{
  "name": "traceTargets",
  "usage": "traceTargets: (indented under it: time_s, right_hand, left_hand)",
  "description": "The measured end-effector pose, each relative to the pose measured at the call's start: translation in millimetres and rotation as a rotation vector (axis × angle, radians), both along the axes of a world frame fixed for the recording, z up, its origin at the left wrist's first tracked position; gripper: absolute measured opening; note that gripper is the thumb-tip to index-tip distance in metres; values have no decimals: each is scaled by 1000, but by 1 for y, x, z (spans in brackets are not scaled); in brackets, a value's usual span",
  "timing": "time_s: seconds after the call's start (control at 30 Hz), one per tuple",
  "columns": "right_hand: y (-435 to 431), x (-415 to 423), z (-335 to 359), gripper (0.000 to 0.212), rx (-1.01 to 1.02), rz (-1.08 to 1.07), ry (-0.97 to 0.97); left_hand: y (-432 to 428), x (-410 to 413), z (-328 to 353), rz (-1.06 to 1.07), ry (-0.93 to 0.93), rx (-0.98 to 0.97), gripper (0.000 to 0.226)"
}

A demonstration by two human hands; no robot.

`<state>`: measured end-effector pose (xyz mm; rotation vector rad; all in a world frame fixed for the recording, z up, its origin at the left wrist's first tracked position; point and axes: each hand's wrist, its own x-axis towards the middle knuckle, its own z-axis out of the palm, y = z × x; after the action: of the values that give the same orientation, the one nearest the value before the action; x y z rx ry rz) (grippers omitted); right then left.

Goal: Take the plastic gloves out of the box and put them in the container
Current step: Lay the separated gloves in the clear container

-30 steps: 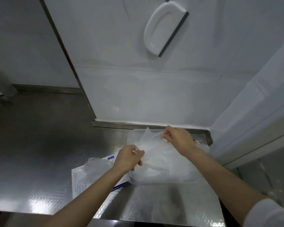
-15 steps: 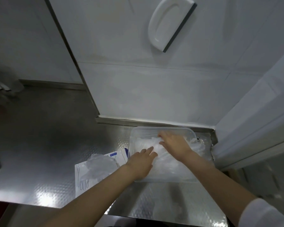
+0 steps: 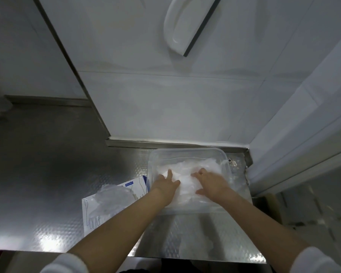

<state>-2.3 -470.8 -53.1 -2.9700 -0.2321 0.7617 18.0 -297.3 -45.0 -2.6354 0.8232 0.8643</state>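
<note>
Pressing the plastic gloves (image 3: 187,170) down in the container (image 3: 225,157) at lower centre with left hand (image 3: 166,184) and right hand (image 3: 212,184) spread flat, gripping nothing, probably nearly done but for loose gloves (image 3: 111,198) on the box (image 3: 135,184).

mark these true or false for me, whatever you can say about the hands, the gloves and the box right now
1. The left hand and the right hand both lie with straight fingers on the plastic gloves inside the container. True.
2. The box lies flat on the steel counter, left of the container. True.
3. The left hand holds the box. False: it rests on the gloves in the container, not on the box.
4. The container has a lid on it. False: its top is open and both hands reach in.
5. A white scraper hangs on the wall above the container. True.
</note>
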Motion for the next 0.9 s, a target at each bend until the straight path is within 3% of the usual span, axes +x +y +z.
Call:
traceTargets:
  time_s: [0.33,0.43,0.5,0.6,0.67,0.77,0.9]
  right_hand:
    - [6,5,3,58,-97,-1,20]
    - [16,5,17,46,-149,-54,-55]
    - [29,1,31,37,-92,-100,-152]
    - [61,-10,53,33,203,-176,-338]
    - [90,-20,66,32,408,-127,-425]
    - [133,-33,73,33,565,38,-388]
    - [186,-37,47,46,450,174,-267]
  left_hand:
    - [4,12,-1,-132,45,47,62]
    - [12,10,15,-181,-8,-49,50]
    - [22,2,29,-172,-78,-235,46]
    - [51,-12,50,-17,-242,-621,41]
    - [79,-15,56,106,-360,-739,37]
    - [122,-16,56,320,-444,-654,29]
    - [169,-19,34,506,-245,-465,39]
